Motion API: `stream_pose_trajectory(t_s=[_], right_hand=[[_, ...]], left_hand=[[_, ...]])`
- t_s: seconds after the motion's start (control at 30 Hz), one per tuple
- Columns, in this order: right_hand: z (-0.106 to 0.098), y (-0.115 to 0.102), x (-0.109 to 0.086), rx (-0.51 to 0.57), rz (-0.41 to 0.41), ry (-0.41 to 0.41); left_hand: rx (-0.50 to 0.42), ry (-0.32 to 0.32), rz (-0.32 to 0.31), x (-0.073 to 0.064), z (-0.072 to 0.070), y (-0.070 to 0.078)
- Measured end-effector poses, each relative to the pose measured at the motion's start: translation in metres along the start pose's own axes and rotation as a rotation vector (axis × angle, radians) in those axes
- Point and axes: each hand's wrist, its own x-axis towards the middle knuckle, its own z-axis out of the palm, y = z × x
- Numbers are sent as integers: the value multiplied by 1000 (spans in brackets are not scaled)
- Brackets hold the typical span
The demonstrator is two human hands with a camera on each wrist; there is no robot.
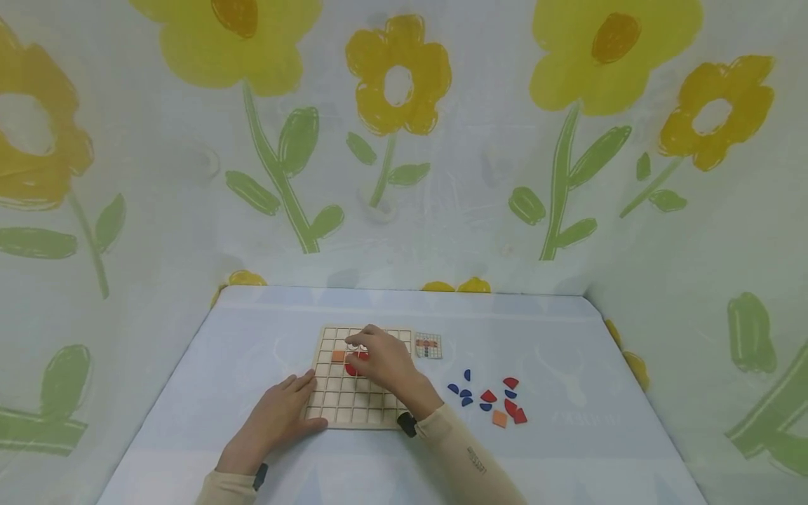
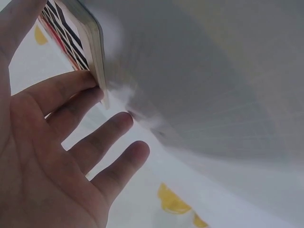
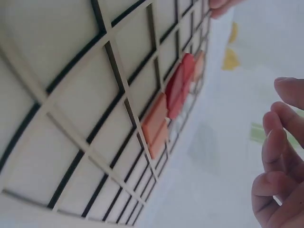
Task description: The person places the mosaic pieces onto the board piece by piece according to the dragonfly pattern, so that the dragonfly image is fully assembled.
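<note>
Left grip [image 1: 278,412] against pale, square-gridded board [image 1: 353,403]

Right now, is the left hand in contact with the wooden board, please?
Touching. The left wrist view shows it: two fingers of the left hand meet the edge of the wooden board, with no visible gap.

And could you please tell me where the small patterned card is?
In the head view, the card lies on the table just right of the board, near its far right corner.
</note>
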Motion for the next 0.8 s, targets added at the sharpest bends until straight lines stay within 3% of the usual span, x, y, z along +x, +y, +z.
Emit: stream_pose_trajectory(t_s=[0.3, 0.53, 0.8], right_hand=[[-19, 13, -33, 48, 53, 49], [-28, 28, -65, 28, 44, 131], [-39, 52, -101, 1, 139, 175]], left_hand=[[-21, -12, -41, 1, 3, 0], [-27, -22, -54, 1, 5, 0], [-35, -21, -51, 1, 4, 2]])
